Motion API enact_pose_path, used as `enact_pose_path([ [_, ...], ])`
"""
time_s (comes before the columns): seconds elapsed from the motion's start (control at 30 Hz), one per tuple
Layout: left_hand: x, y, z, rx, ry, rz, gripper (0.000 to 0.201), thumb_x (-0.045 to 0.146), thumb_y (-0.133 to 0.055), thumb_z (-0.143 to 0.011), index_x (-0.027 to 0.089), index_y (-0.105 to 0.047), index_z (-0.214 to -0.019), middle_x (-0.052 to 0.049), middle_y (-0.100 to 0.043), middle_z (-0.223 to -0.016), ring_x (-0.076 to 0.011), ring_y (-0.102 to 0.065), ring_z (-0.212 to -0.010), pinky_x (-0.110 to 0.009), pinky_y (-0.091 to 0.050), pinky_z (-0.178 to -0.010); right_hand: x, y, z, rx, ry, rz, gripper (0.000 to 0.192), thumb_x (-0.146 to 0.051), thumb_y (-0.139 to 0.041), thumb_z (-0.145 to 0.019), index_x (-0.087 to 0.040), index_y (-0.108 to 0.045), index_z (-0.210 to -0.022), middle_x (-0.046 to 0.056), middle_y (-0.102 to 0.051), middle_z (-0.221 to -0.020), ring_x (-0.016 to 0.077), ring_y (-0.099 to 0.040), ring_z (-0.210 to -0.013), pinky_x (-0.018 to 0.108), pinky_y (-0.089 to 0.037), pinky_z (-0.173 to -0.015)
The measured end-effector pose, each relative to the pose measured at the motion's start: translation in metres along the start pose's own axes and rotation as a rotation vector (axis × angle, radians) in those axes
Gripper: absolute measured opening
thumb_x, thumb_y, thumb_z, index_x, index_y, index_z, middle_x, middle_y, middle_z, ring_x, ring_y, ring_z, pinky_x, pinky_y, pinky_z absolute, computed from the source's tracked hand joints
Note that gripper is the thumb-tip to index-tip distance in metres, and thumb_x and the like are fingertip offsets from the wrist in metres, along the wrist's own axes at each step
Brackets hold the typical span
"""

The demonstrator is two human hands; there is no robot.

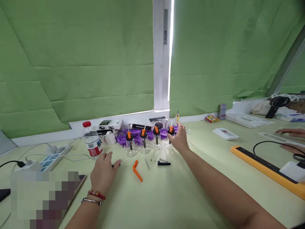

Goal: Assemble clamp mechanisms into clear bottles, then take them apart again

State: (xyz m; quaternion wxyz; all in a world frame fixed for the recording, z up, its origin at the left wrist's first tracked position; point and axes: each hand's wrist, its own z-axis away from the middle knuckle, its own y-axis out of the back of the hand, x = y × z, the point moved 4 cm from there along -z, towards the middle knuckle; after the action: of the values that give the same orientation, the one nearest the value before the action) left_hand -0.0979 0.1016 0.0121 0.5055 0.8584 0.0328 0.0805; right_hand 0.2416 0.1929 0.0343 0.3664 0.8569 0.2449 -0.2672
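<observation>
Four glass jars (145,148) with black-and-orange tops stand in a row on the far middle of the tabletop (162,197). The right hand (179,138) is at the top of the rightmost one, thumb and fingers bent; whether they grip it cannot be told. The left hand (102,168) rests near and left of the row, fingers curled, a dark tip showing by the thumb; its hold is hidden.

Between the hands lie one bent orange handle (136,171), one metal pin (147,164), two tiny pieces (152,160), one coil spring (163,160) and one black part (164,163) just near of the spring.

Behind the row, purple pieces overlap, too tangled to count. One red-capped bottle (92,141) stands just beyond the left hand. The white sill (133,118) bounds the far edge; a broad stretch of tabletop spreads near, between the forearms.
</observation>
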Motion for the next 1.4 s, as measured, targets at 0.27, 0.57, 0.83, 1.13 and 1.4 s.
enact_pose_path([
  [0.27, 0.018, 0.004, 0.01, 0.101, -0.097, 0.036, 0.036, 0.041, -0.037, -0.089, 0.019, -0.055, -0.111, -0.01, -0.055, -0.115, -0.024, -0.055, -0.101, -0.029, -0.043, -0.059, 0.031, -0.034, -0.002, -0.235, -0.276, -0.108, 0.058, -0.034, -0.062, -0.072, -0.012, -0.043, -0.123, 0.013, -0.061, -0.106, 0.0253, -0.058, -0.094, 0.032, -0.045, -0.076],
  [0.57, 0.043, 0.027, 0.028, 0.107, -0.032, 0.869, 0.065, 0.04, -0.064, -0.074, 0.021, -0.037, -0.13, -0.011, -0.055, -0.111, -0.0226, -0.057, -0.087, -0.031, -0.046, -0.068, -0.046, 0.049, 0.021, -0.13, 0.006, -0.115, 0.052, -0.05, -0.07, -0.062, -0.019, -0.054, -0.101, 0.004, -0.06, -0.086, 0.0193, -0.053, -0.074, 0.028, -0.04, -0.062],
  [0.83, 0.092, 0.032, 0.066, -0.472, 0.203, 1.504, 0.05, 0.036, -0.067, -0.074, 0.025, -0.049, -0.119, -0.003, -0.062, -0.092, -0.0166, -0.06, -0.077, -0.025, -0.048, -0.071, -0.119, 0.014, 0.144, -0.72, 0.267, -0.176, 0.034, -0.036, -0.07, -0.061, -0.018, -0.057, -0.087, 0.005, -0.061, -0.082, 0.019, -0.054, -0.073, 0.028, -0.04, -0.063],
  [1.13, 0.082, 0.016, 0.054, -0.633, 0.286, 1.825, 0.024, 0.033, -0.06, -0.079, 0.018, -0.054, -0.097, -0.001, -0.059, -0.072, -0.0183, -0.062, -0.058, -0.032, -0.049, -0.057, -0.048, -0.03, 0.089, -0.834, -0.585, -0.829, 0.049, -0.061, -0.049, -0.08, -0.014, -0.056, -0.068, 0.001, -0.058, -0.056, 0.0067, -0.043, -0.038, 0.02, -0.031, -0.036],
  [1.4, 0.082, 0.016, 0.056, -0.667, 0.248, 1.894, 0.025, 0.029, -0.06, -0.078, 0.018, -0.052, -0.098, -0.002, -0.06, -0.073, -0.0194, -0.063, -0.058, -0.031, -0.048, -0.056, -0.054, -0.049, 0.092, -0.865, -0.591, -0.929, 0.037, -0.041, -0.059, -0.08, -0.016, -0.047, -0.055, -0.007, -0.042, -0.038, 0.0033, -0.03, -0.032, 0.019, -0.025, -0.036],
])
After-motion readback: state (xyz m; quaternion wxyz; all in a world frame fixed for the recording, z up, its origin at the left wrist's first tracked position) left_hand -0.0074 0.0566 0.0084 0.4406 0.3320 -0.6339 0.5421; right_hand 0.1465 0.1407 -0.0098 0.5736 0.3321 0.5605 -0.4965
